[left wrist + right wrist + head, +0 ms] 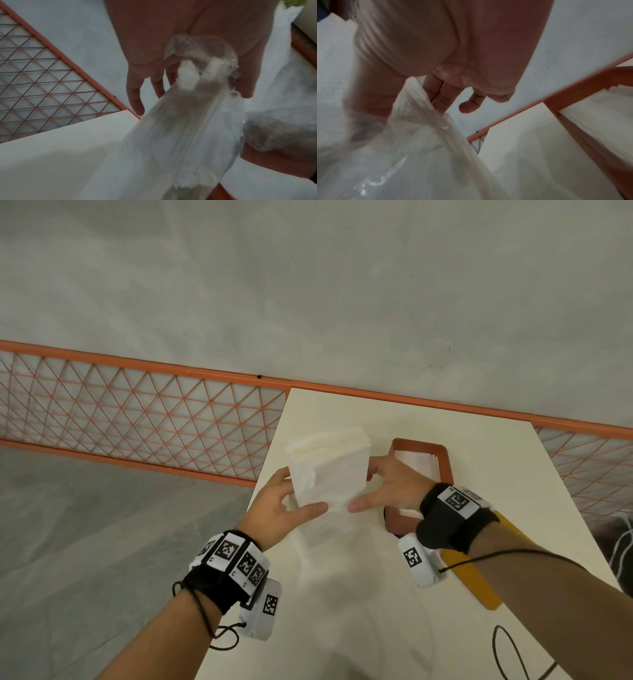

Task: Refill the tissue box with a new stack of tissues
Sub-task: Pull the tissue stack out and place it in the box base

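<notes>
Fingers of both hands pinch tissue stack.

An orange mesh fence borders the cream table, grey wall behind.

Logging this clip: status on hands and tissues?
Left hand and right hand both grip white tissue stack, clear plastic wrapper hanging. Orange rectangular tissue box open. Nothing blocking.

white tissue stack in see-through clear wrap, tissue box is rusty orange-brown. table is cream, there's a mustard yellow flat thing, and the fence is orange with a diamond mesh pattern. wall is plain grey.
</notes>
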Demonstrator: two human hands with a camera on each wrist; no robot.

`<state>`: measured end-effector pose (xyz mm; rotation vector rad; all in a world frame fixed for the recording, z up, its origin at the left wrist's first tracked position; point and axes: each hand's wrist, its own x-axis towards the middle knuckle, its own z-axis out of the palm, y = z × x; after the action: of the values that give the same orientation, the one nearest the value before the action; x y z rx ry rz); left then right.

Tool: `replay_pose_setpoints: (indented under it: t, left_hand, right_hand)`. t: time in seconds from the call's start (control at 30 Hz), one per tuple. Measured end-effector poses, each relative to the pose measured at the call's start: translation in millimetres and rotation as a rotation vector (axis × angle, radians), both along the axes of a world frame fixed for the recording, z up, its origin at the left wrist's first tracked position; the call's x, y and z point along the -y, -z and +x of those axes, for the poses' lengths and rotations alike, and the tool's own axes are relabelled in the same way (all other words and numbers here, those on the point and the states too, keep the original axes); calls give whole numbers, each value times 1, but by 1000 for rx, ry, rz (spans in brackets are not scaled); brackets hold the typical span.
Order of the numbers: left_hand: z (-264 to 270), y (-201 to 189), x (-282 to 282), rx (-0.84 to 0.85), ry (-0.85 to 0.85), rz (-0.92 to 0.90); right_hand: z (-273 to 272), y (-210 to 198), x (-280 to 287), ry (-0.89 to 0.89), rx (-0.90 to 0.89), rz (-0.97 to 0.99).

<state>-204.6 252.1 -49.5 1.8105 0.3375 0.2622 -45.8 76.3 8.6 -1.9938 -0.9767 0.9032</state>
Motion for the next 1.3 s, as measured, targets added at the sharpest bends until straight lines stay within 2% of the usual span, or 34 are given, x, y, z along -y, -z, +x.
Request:
replay_pose_setpoints:
  t: [0.17, 0.37, 0.67, 0.87, 1.03, 1.17, 1.3]
  left_hand:
    - [-3, -2, 1, -93, 54, 124]
    - [1, 8, 0, -37, -16, 100]
    - [-6, -1, -2, -36, 20, 85]
    - [-8, -1, 1, -134, 45, 224]
    - [-7, -3, 7, -206, 91, 241]
    - [-6, 0, 11, -207, 133, 330]
    - [-1, 7, 12, -158, 58, 358]
  right_hand:
    - [3, 2, -1, 95, -115, 105]
    - [0, 9, 0, 79, -153, 146]
    - [-4, 4, 1, 145, -210, 258]
    - [3, -21, 3, 234, -272, 404]
    - [19, -41, 6, 328, -280, 528]
    - [33, -46, 19, 420, -328, 544]
    - [49, -36, 40, 540, -350, 520]
